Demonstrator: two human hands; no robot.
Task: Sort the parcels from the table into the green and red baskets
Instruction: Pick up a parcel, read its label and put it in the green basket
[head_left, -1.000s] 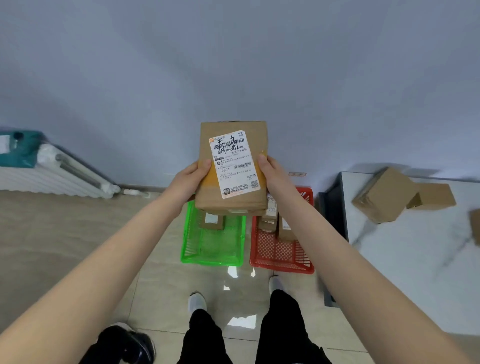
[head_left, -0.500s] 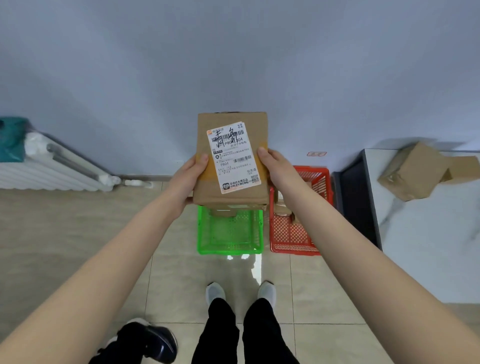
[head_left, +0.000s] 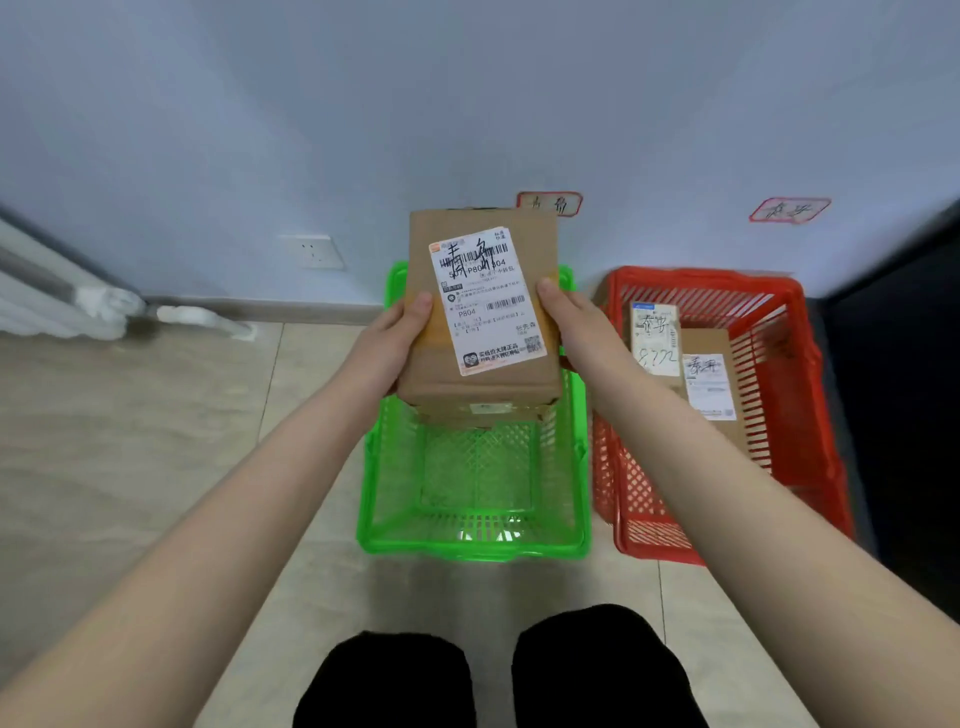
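Hands first: your left hand (head_left: 397, 338) and right hand (head_left: 566, 322) clamp the brown cardboard parcel with the white shipping label (head_left: 483, 312) from either side, thumbs on its top face — it hangs above the far half of the bright green plastic lattice basket (head_left: 467, 545). Just right of that basket sits the red plastic basket (head_left: 701, 276), two labelled cardboard boxes (head_left: 706, 374) inside. Behind the green basket, a red-edged wall tag (head_left: 549, 203).

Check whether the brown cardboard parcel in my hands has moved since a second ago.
Yes. The brown cardboard parcel shifted left: from straddling the green plastic basket and red plastic basket to over the green one alone.
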